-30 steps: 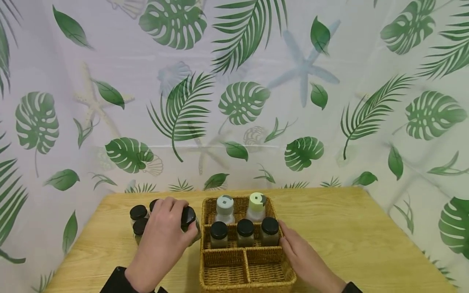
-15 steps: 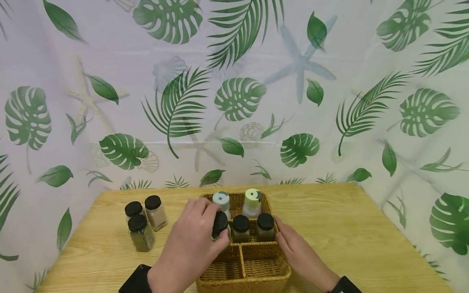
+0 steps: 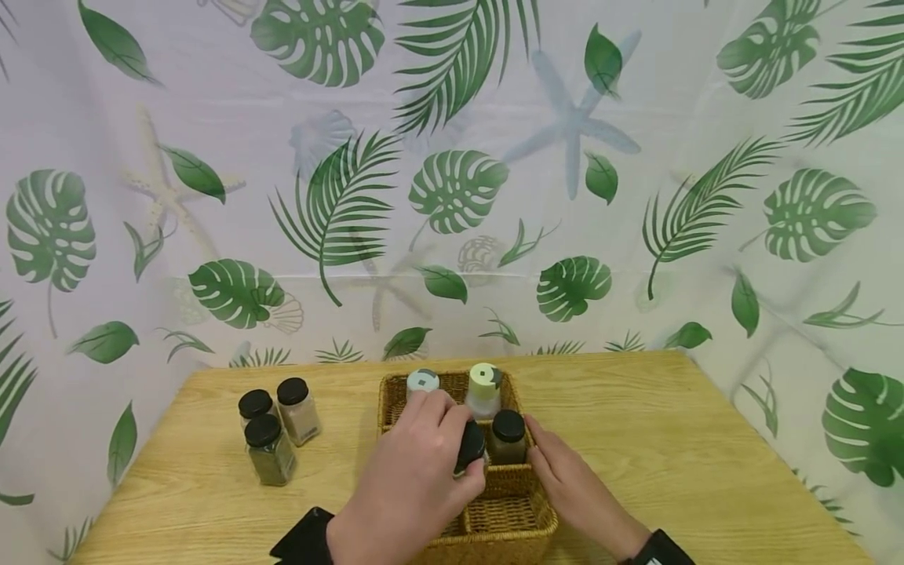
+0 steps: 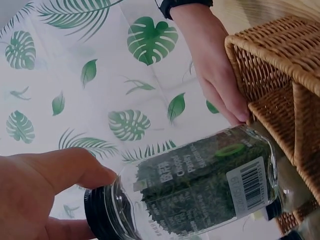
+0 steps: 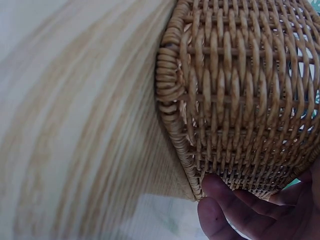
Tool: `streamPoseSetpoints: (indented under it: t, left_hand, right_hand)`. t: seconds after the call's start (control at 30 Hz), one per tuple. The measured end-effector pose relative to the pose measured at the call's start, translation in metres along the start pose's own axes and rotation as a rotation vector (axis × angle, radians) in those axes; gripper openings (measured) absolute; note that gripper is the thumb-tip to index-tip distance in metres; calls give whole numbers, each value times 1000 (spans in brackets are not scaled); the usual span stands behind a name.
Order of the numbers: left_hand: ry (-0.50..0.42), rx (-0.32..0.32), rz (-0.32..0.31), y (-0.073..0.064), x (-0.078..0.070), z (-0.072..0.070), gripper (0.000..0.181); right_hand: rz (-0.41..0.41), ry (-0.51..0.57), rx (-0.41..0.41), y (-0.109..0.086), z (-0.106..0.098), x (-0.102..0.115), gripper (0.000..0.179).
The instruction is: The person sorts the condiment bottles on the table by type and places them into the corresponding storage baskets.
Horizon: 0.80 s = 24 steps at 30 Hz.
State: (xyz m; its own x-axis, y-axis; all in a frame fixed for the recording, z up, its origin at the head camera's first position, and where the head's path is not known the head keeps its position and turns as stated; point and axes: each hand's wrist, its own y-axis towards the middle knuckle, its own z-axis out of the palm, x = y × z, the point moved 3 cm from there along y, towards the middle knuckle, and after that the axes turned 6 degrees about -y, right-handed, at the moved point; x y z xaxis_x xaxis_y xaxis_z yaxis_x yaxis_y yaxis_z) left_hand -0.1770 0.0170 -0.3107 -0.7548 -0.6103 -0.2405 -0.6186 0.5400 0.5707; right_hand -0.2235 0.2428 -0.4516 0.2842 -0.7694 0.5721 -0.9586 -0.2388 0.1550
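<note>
My left hand [image 3: 410, 475] pinches the black cap of a glass spice jar [image 3: 471, 447] over the wicker basket [image 3: 497, 537]. In the left wrist view dark green flakes fill the parsley jar [image 4: 200, 185], whose label carries a barcode. The right hand [image 3: 577, 482] rests along the basket's right side; in the right wrist view its fingers [image 5: 245, 207] lie by the woven wall. One black-capped jar [image 3: 508, 437] shows in the middle row. Behind it stand a yellow-green-capped bottle [image 3: 484, 390] and a white-capped bottle [image 3: 423, 380]. My left hand hides the row's left part.
Three black-capped jars stand in a group on the wooden table [image 3: 671, 455], left of the basket: a front jar [image 3: 271, 451], a back-left jar [image 3: 256, 405] and a right jar [image 3: 300, 412]. A leaf-printed cloth [image 3: 452, 196] hangs behind the table.
My left hand has carried the parsley jar rightward, from beside the basket to over its middle row, past the left end. The right hand stays at the basket's side.
</note>
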Motion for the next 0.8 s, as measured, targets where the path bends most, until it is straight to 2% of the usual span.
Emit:
streamPoseSetpoints:
  t: [0.3,0.63,0.8]
  left_hand:
    - [-29,95,20,8,-8,19,28]
    - [17,168,90,17,-19,44,31]
    - [15,239,96,15,-23,59,32]
  right_hand:
    - [-38,-4,-23,1,2,-1,50]
    - [-47,9,-33,0,0,-2,49]
    - [-43,4,-33,-2,0,-3,49]
